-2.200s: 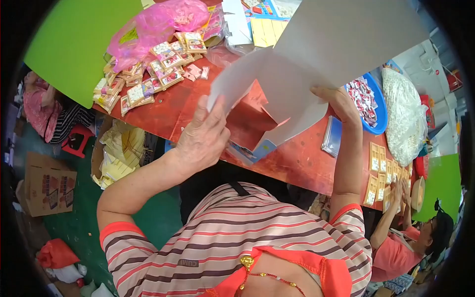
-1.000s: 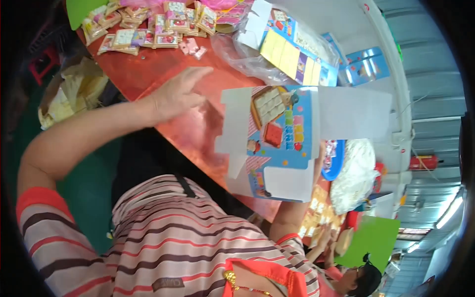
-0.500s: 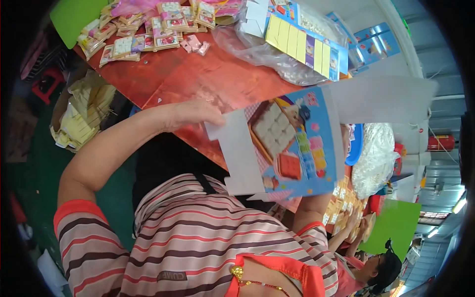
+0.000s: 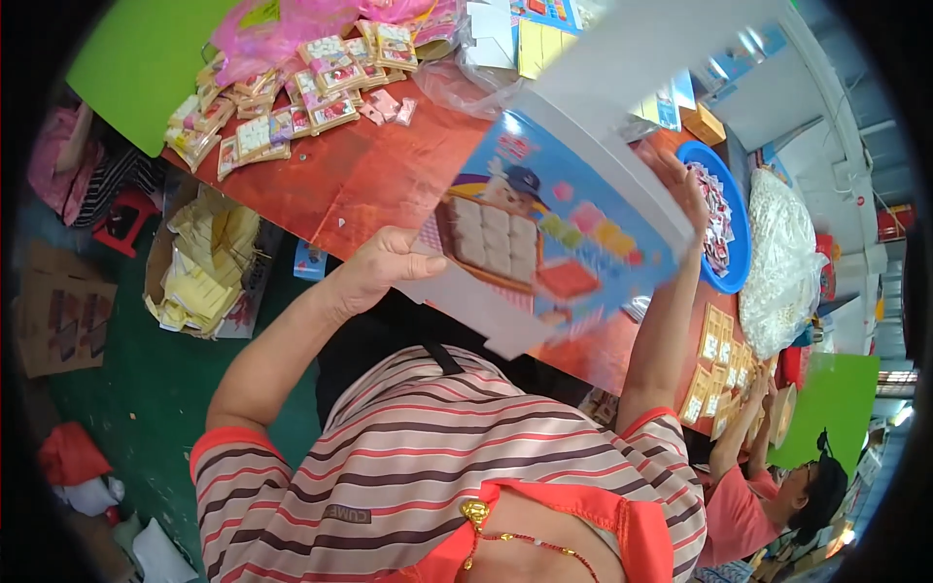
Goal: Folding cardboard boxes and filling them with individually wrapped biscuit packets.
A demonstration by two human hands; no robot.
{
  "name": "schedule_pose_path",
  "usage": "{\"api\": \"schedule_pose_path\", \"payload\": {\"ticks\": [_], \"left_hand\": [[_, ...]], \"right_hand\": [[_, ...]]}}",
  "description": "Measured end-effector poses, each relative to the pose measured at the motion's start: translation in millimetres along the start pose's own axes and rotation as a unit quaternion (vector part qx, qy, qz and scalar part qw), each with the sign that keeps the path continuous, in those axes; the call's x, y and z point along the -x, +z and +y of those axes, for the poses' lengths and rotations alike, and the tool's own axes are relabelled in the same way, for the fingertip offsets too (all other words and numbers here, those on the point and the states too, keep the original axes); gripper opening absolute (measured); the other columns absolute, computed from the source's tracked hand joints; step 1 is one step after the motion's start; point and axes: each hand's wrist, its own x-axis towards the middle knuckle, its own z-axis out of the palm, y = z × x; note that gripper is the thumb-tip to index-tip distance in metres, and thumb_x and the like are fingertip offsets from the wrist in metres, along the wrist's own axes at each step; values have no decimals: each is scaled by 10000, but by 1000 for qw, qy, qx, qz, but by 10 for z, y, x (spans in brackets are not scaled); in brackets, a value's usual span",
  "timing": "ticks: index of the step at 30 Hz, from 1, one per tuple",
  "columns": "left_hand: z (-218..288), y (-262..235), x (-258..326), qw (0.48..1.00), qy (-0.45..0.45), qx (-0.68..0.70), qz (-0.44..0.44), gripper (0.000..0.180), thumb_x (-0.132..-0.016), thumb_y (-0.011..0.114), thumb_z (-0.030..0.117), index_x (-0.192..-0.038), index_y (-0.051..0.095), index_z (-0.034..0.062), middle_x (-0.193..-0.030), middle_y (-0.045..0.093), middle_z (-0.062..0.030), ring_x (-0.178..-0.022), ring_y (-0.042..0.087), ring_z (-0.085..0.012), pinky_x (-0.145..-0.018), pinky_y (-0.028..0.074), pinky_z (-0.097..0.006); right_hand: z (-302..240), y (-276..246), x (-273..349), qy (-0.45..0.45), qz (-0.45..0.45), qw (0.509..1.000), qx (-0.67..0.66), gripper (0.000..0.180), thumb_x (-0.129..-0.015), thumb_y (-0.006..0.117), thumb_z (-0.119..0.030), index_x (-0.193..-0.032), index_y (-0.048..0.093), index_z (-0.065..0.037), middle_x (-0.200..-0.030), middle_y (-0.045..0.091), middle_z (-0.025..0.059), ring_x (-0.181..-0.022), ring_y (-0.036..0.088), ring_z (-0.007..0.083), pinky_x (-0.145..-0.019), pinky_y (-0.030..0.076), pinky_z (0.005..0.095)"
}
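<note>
Brown shipping carton point(image 4: 68, 321): on the floor, far left of the blue basin point(image 4: 742, 233), with dark printed panels.
Yellow sheets point(image 4: 216, 257): in an open box, far left of the basin, below table level.
Wrapped packets point(image 4: 316, 107): heaped on the red table point(image 4: 292, 189), well left of the basin; their small print is unreadable.
Shirt patch point(image 4: 347, 515): a dark rectangle with pale capitals, to the basin's lower left.
Left hand point(image 4: 389, 264): left of the basin, thumb and fingers pinching the printed box's pale flap.
Printed box point(image 4: 496, 233): held over the table, left of the basin; blue face, multicoloured lettering, red lettering in one corner, a capped cartoon figure and a pale grid-patterned slab.
Right hand point(image 4: 673, 185): just left of the basin, fingers extended at the box's edge; I cannot tell whether they grip.
Small sachets point(image 4: 717, 219): in the basin, red-and-white print, too small to read.
Wooden trays point(image 4: 717, 364): near side of the basin.
Clear bag point(image 4: 777, 262): right of the basin, full of white pieces.
</note>
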Motion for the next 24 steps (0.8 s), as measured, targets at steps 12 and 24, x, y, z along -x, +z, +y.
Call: {"api": "schedule_pose_path", "payload": {"ticks": [12, 24], "left_hand": [[45, 37, -273, 965, -5, 227, 130, 374, -942, 579, 139, -1251, 537, -67, -1163, 651, -143, -1052, 643, -216, -950, 489, -354], [332, 252, -81, 944, -53, 323, 36, 471, -959, 541, 167, -1332, 436, -100, -1269, 580, -195, -1104, 623, -275, -895, 544, -441]], "right_hand": [[427, 1418, 976, -286, -50, 678, 675, 888, -772, 724, -392, -1480, 313, -50, -1547, 194, 254, -1406, 259, 415, -1118, 234, 512], [345, 1481, 758, -293, -119, 626, 713, 596, -731, 681, -206, -1286, 531, -50, -1432, 429, 221, -1314, 447, 353, -1052, 340, 483]]}}
